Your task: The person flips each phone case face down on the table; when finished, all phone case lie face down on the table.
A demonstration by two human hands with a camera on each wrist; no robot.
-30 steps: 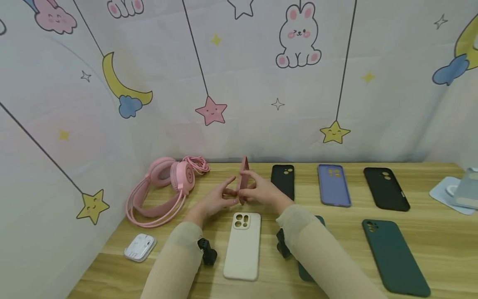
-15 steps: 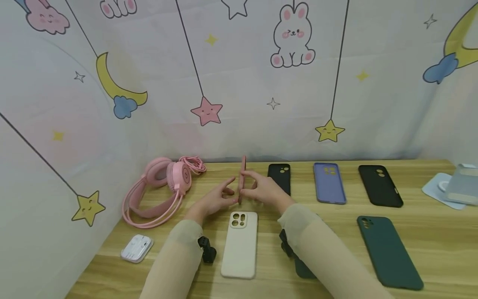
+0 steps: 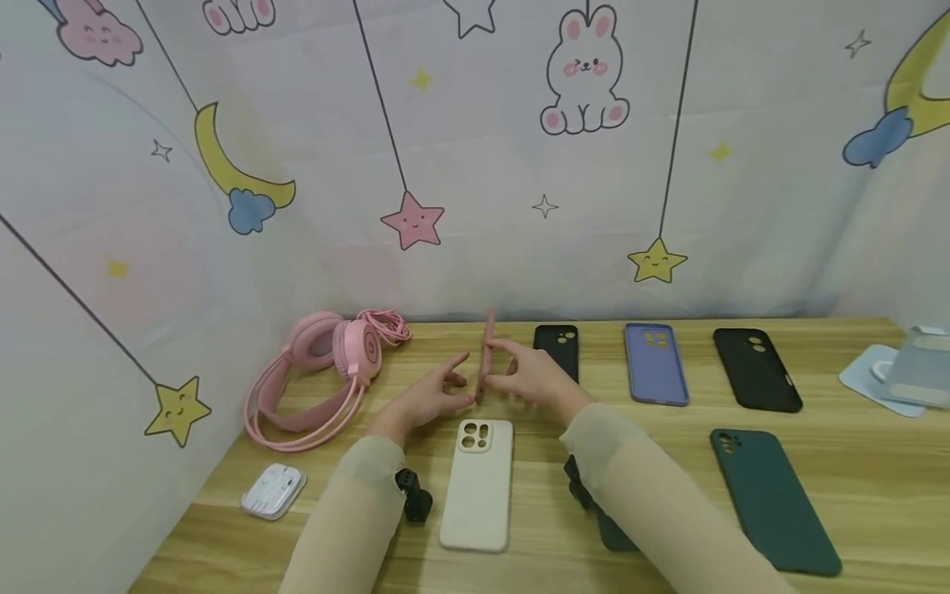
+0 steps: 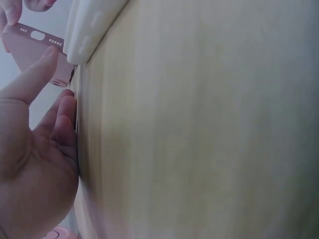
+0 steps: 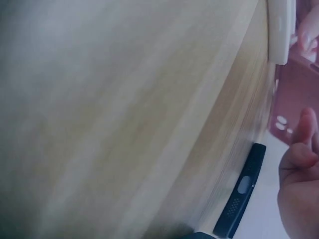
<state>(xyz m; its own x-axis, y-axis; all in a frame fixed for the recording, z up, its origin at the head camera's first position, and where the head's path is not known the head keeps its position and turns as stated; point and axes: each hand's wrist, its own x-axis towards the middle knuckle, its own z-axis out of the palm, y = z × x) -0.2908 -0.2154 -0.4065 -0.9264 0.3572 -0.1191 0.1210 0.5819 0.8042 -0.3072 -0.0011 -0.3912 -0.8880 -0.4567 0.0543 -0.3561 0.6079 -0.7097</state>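
A pink phone case (image 3: 486,351) stands on its edge above the wooden table (image 3: 853,462), seen almost edge-on. My right hand (image 3: 536,375) grips it from the right, fingers curled over its side. My left hand (image 3: 432,398) lies on the left with fairly straight fingers, one fingertip touching the case's lower end. In the left wrist view that finger (image 4: 42,64) meets the pink case (image 4: 27,42). The right wrist view shows the pink case (image 5: 294,94) beside my right hand (image 5: 299,194). A cream phone case (image 3: 478,487) lies flat just below both hands.
Pink headphones (image 3: 326,363) and a white earbud box (image 3: 273,491) lie at the left. A black case (image 3: 558,346), a lavender case (image 3: 653,363) and another black case (image 3: 755,370) line the back. A dark green case (image 3: 772,499) is front right; a pale blue stand (image 3: 913,375) far right.
The pink case has turned more edge-on and shifted slightly right with my right hand. My left fingers have loosened from its lower end.
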